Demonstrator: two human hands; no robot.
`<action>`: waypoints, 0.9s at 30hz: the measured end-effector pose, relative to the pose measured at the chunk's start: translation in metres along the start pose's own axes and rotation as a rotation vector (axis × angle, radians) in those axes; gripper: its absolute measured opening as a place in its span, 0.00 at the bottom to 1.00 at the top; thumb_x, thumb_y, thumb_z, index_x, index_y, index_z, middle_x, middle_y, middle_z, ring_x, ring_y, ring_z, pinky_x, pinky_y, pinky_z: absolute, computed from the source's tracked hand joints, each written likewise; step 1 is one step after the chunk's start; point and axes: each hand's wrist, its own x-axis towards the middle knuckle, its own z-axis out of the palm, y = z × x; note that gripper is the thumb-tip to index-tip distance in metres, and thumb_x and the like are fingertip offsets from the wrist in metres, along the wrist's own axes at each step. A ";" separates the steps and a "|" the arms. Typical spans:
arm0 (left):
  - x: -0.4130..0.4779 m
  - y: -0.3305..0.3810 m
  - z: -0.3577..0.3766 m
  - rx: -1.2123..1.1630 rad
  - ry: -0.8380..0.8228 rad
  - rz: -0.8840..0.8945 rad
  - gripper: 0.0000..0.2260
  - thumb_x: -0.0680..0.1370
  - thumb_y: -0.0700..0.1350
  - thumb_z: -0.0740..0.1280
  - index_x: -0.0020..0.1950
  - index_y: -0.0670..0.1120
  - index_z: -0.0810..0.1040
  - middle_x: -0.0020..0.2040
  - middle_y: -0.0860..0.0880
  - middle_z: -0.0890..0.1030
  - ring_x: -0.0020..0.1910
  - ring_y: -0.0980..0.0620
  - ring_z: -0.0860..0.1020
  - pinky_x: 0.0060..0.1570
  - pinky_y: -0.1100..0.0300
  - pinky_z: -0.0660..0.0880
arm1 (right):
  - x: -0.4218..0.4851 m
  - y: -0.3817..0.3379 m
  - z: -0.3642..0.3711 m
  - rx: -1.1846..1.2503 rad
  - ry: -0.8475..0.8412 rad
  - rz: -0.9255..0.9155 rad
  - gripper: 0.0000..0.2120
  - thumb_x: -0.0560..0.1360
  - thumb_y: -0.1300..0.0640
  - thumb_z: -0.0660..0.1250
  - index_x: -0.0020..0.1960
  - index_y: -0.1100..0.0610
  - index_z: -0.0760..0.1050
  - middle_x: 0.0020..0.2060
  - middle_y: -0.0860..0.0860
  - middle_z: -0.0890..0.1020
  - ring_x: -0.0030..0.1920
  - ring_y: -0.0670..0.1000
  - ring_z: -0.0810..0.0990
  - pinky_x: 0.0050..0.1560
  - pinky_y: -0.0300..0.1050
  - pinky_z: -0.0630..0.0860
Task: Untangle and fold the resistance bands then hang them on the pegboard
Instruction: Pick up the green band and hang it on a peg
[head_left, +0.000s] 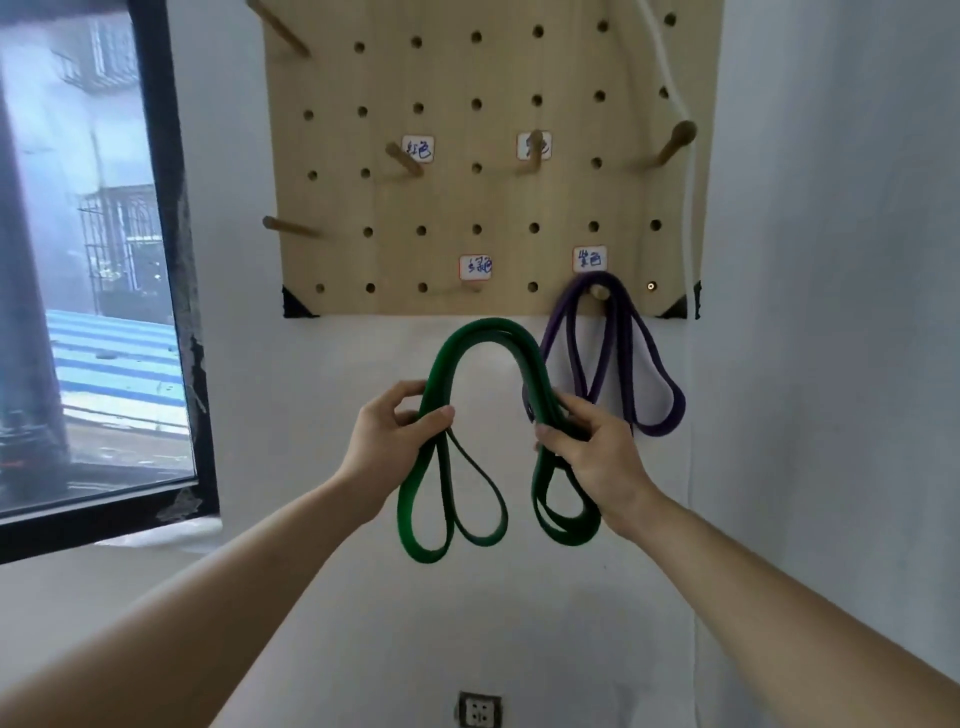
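Note:
A folded green resistance band (485, 332) arches between my hands just below the wooden pegboard (483, 67). My left hand (392, 434) grips its left side and my right hand (597, 452) grips its right side; looped ends dangle under each hand. A purple band (657, 382) hangs folded on a peg (600, 292) at the board's lower right, under a white label (590, 258). Another label (475, 267) marks a short peg (474, 286) directly above the green arch.
More wooden pegs stick out of the board, among them one at the left (288, 227) and one at the right (675, 141). A white cord (690, 208) runs down the board's right edge. A window (88, 260) fills the left; a wall socket (479, 711) sits low.

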 end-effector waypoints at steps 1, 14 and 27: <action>0.007 0.006 -0.003 0.012 0.004 0.018 0.12 0.78 0.47 0.74 0.59 0.55 0.79 0.45 0.44 0.87 0.48 0.40 0.86 0.54 0.42 0.82 | 0.010 -0.004 0.001 -0.025 0.000 -0.020 0.19 0.77 0.60 0.74 0.65 0.48 0.81 0.50 0.54 0.86 0.53 0.57 0.84 0.62 0.55 0.81; 0.094 0.025 -0.024 0.083 0.149 0.185 0.12 0.79 0.49 0.72 0.62 0.55 0.80 0.43 0.46 0.87 0.47 0.42 0.85 0.59 0.41 0.79 | 0.092 -0.045 0.035 -0.057 0.056 -0.161 0.19 0.78 0.60 0.71 0.68 0.49 0.78 0.53 0.49 0.84 0.57 0.50 0.82 0.68 0.52 0.76; 0.139 -0.008 -0.004 0.255 -0.003 0.194 0.14 0.79 0.44 0.71 0.64 0.54 0.79 0.49 0.50 0.87 0.50 0.50 0.85 0.61 0.44 0.79 | 0.118 0.012 0.060 -0.223 0.107 -0.093 0.24 0.78 0.61 0.71 0.72 0.47 0.75 0.59 0.47 0.83 0.62 0.50 0.80 0.67 0.55 0.77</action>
